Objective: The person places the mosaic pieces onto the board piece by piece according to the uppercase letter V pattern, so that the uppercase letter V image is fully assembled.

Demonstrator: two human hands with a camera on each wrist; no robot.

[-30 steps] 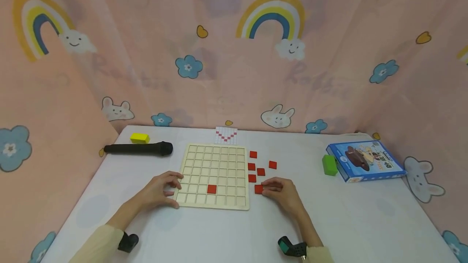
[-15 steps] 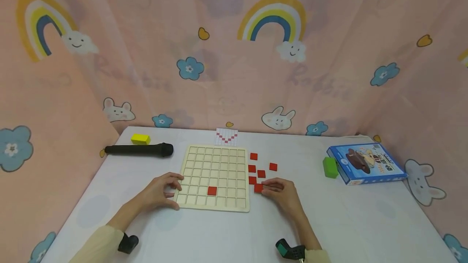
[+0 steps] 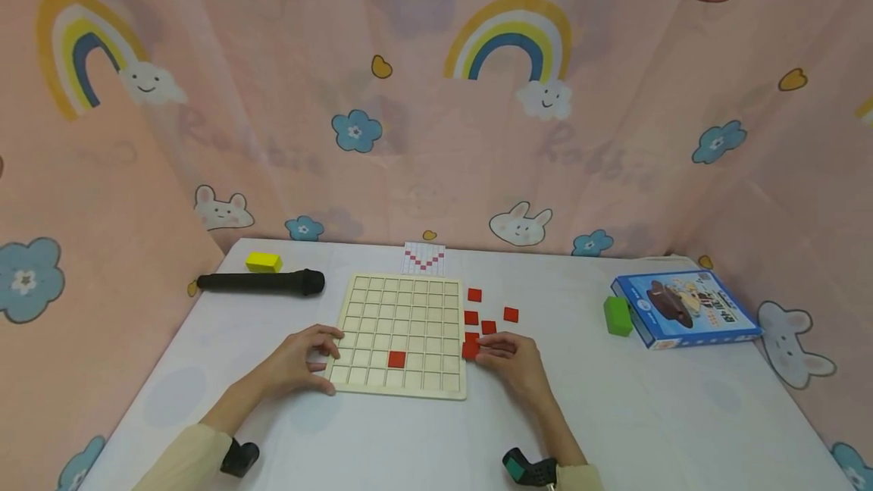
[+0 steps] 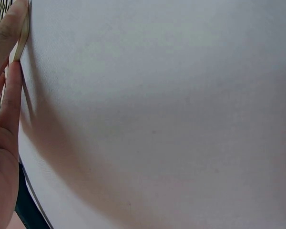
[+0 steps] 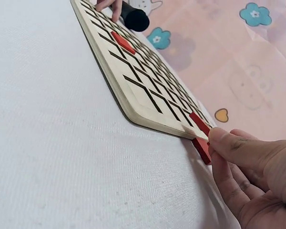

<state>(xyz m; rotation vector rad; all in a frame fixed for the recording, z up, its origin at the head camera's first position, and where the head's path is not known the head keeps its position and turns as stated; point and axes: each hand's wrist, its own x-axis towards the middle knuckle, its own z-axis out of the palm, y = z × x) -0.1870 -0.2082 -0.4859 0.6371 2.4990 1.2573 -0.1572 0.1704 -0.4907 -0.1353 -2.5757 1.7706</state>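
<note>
A pale wooden grid board lies on the white table, with one red square tile in a cell of its lower rows. At the board's left edge, my left hand holds it, fingers over the rim and thumb by the near corner. My right hand pinches another red tile between thumb and fingers, raised at the board's right edge. Below that tile, in the right wrist view, a further red tile shows beside the board. Several loose red tiles lie right of the board.
A card with a red V pattern is behind the board. Back left are a black microphone and a yellow block. To the right, a green block stands against a blue box. A patterned pink curtain surrounds the table.
My right hand has moved left with the pinched red tile, from beside the loose tiles to the board's right edge. The left hand keeps its place on the board. The head view has tilted slightly.
</note>
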